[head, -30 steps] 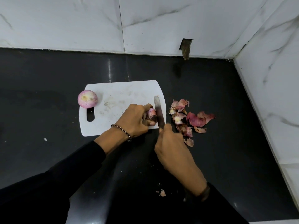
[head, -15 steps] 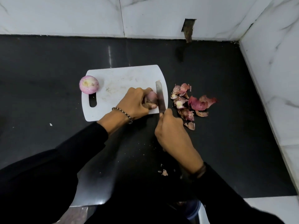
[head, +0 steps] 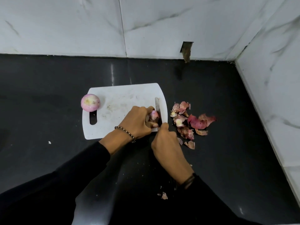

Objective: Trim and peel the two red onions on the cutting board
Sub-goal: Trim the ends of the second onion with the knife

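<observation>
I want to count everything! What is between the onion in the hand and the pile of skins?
In the head view, the knife sits against the held onion, then the cutting board's edge and bare black counter before the skins.

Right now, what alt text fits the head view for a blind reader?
The left hand holds a red onion on a white cutting board while the right hand holds a knife against it. A peeled onion sits at the board's left edge; peels lie on the counter.
</observation>
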The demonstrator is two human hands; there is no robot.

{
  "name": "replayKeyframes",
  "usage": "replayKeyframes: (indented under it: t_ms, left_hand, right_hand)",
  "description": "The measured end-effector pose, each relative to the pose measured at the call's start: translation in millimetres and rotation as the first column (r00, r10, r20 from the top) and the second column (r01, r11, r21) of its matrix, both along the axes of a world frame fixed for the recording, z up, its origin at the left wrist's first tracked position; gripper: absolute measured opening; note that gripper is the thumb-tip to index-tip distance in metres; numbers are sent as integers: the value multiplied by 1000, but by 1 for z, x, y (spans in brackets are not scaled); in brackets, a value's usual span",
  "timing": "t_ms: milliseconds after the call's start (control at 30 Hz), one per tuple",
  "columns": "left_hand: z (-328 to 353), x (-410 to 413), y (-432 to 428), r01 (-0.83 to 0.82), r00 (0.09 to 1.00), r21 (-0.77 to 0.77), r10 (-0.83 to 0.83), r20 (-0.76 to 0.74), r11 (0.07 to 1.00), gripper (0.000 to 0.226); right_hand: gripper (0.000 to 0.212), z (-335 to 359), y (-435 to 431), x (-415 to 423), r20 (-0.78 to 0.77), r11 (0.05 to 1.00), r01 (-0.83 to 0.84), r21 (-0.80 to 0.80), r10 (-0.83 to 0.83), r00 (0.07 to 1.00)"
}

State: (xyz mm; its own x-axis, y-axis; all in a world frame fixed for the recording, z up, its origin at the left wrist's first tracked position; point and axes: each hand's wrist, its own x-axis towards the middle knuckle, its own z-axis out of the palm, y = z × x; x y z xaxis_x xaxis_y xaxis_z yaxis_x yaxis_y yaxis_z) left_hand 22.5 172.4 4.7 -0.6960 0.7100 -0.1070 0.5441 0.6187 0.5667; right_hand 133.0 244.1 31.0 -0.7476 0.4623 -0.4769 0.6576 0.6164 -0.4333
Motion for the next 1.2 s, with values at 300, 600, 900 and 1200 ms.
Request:
replayKeyframes:
  t_ms: [300, 600, 900, 1200]
  left_hand:
    - [2, 1, -1, -7, 1000, 17, 7, 4, 1000, 45]
    - [-2, 0, -12, -58, 992, 77, 49, 119, 995, 45]
    - [-4, 1, -7, -49, 996, 59, 44, 73, 997, 42]
    - [-6, 5, -7, -38, 999, 26, 38, 5, 999, 43]
  right_hand:
    - [25, -1, 1, 6, 6, 1000, -9, -13, 9, 1000]
    - [23, -1, -6, 26, 25, 998, -7, -66, 9, 1000]
    - [29, -12, 0, 14, 14, 996, -85, 37, 84, 996]
    - [46, -25, 0, 4, -28, 975, -80, 207, 88, 996]
